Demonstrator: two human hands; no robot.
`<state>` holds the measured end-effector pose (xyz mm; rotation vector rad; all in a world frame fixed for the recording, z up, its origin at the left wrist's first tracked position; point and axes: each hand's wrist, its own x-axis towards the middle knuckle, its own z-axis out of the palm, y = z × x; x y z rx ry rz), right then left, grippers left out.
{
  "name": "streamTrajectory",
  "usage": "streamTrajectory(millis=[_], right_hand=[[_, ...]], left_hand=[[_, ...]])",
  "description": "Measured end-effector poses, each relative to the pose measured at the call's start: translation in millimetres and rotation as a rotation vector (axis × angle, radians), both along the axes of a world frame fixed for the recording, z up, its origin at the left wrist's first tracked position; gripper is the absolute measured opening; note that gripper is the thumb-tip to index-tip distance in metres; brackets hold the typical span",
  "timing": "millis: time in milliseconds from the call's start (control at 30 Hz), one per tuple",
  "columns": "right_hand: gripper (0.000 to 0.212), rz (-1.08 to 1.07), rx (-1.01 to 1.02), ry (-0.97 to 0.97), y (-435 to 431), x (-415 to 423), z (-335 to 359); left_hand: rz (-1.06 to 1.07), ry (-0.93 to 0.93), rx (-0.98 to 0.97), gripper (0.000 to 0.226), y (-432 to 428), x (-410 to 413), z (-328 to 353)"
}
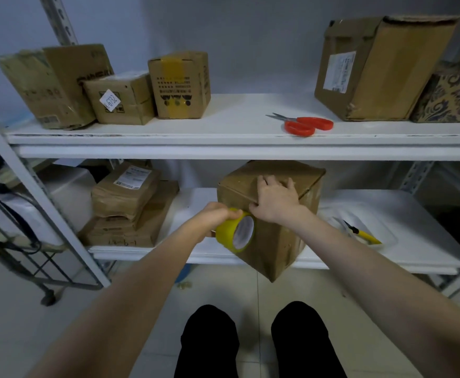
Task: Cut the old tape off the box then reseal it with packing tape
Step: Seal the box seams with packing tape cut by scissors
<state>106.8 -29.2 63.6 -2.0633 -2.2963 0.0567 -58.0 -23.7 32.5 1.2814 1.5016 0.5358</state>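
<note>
The cardboard box (275,241) stood on the lower shelf (414,227), near the middle of the view. It was turned so that one corner pointed toward the person and hung a little over the front edge of the shelf.

The right hand (276,199) lay on the top of the box. Its grip was wide: the fingers were spread flat over the top flaps and the thumb touched the front edge. It held nothing.

The left hand (215,214) came in from 7 o'clock. Its grip was closed around a yellow roll of packing tape (227,233), and the roll touched the left front side of the box, just below the top edge.

At 3 o'clock from the box, a yellow utility knife (362,233) lay on the same shelf, on something of clear plastic; I could not tell what. At 9 o'clock from the box there was a stack of brown parcels (125,203).

On the upper shelf (237,124), scissors with red handles (305,124) lay at 1 o'clock, well apart from both hands. Three small boxes (125,99) stood at 10 o'clock, and a large box with a label (379,69) stood at 2 o'clock, beside a patterned box (452,96).
</note>
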Motion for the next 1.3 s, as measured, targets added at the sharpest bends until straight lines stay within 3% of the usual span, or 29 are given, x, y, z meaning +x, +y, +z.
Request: streamTrajectory(millis=[67,167,300,467,633,733,900,1033,1200,1300], right_hand=[[0.089,-0.051,-0.003,-0.003,1.3,1.1,-1.4],[0.087,-0.041,0.016,-0.066,6.6,-1.7,2.2],[0.086,-0.042,0.032,-0.095,8.2,-2.7,0.0],[0.085,-0.056,0.033,-0.108,3.1,-0.7,-8.1],[0.083,-0.052,0.01,-0.131,5.3,-4.5,-4.0],[0.079,-0.053,0.039,-0.087,4.0,-2.1,-4.7],[0.046,0.08,0.323,-0.127,-12.4,-13.6,-5.6],[0.047,0.069,0.361,-0.155,-11.2,-18.5,-12.3],[0.033,0.091,0.379,-0.186,-11.6,-21.5,-8.9],[0.012,0.242,0.551,-0.026,-19.6,-13.0,-0.5]], left_hand=[[0.033,-0.031,-0.039,0.051,1.0,5.4,-0.6],[0.083,-0.052,-0.08,0.058,3.0,8.3,-1.2],[0.055,0.025,-0.048,0.041,-2.9,17.5,-2.5],[0.076,-0.026,-0.14,0.044,-12.2,21.4,-8.8],[0.144,-0.117,-0.229,0.074,-21.7,13.2,-31.0],[0.147,-0.023,-0.071,0.051,-21.6,15.8,-17.8],[0.16,0.121,0.128,0.022,-20.0,16.1,-17.9],[0.197,0.213,0.248,0.02,-11.4,16.4,-18.0],[0.206,0.262,0.375,0.017,-3.1,21.0,-6.6],[0.188,0.273,0.465,0.018,-2.0,26.2,4.2]])
